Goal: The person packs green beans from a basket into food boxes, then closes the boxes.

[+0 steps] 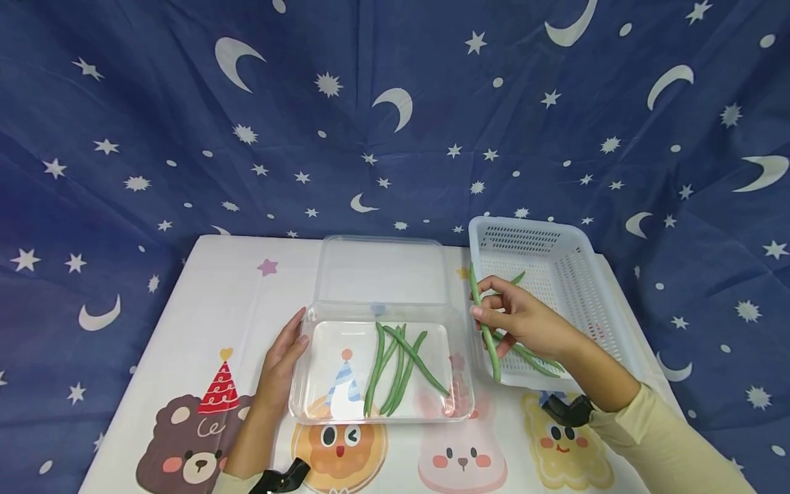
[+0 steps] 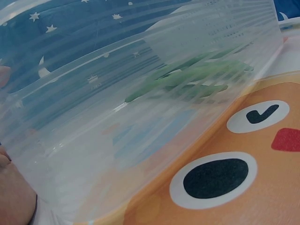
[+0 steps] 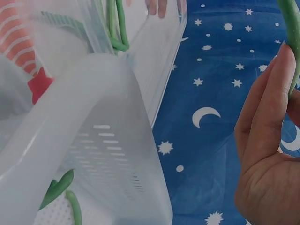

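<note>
My right hand (image 1: pixel 524 319) pinches a green bean (image 1: pixel 484 322) between thumb and fingers above the left rim of a pale plastic basket (image 1: pixel 592 274). In the right wrist view, this bean (image 3: pixel 291 28) stands nearly upright at the fingertips. More green beans (image 1: pixel 531 360) lie in the basket, partly hidden under the hand. A clear plastic box (image 1: pixel 382 415) stands in front, with several green beans (image 1: pixel 410 367) on its floor. My left hand (image 1: pixel 285 360) rests against the box's left side, its fingers fairly straight; the left wrist view shows little of them.
A clear lid or tray (image 1: pixel 382 267) lies behind the box, whose back edge overlaps it. The table (image 1: pixel 228 288) has a white cloth with cartoon prints. A dark blue curtain (image 1: pixel 420 68) with moons and stars hangs behind it.
</note>
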`<act>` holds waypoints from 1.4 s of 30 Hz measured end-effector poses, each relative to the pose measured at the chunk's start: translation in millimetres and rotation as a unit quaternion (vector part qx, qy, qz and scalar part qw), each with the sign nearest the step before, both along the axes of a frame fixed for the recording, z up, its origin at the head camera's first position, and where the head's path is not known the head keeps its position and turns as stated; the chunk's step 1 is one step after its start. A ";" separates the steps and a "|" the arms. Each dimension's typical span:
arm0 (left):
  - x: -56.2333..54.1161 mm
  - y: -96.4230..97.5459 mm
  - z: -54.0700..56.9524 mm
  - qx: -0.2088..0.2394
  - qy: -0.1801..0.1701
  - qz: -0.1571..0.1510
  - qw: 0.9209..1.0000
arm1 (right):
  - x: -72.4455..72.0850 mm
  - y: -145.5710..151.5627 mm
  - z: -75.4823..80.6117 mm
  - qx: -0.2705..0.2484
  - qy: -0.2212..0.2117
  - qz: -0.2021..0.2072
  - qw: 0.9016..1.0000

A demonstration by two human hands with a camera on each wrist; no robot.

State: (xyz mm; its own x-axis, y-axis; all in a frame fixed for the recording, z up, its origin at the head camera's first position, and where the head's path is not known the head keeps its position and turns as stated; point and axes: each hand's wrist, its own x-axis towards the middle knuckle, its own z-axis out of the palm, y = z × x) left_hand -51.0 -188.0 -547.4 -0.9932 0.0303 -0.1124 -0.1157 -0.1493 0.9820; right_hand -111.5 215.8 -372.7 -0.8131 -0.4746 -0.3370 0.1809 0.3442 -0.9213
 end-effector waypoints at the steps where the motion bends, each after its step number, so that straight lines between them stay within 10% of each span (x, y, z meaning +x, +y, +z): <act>1: 0.4 0.3 0.1 0.002 -0.001 0.000 1.000 | 0.2 -0.7 0.0 0.000 0.000 -0.001 1.000; 42: 2.9 0.2 -0.5 0.010 0.002 -0.004 1.000 | 2.6 -37.9 -10.3 -0.056 -0.019 0.026 0.998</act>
State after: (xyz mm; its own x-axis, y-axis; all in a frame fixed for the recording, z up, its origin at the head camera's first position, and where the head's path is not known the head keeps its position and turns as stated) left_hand -48.1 -187.9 -547.9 -0.9934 0.0397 -0.1077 -0.1129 -0.1681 0.9793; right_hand -109.0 177.9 -383.0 -0.7738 -0.5529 -0.3091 0.2010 0.2485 -0.9476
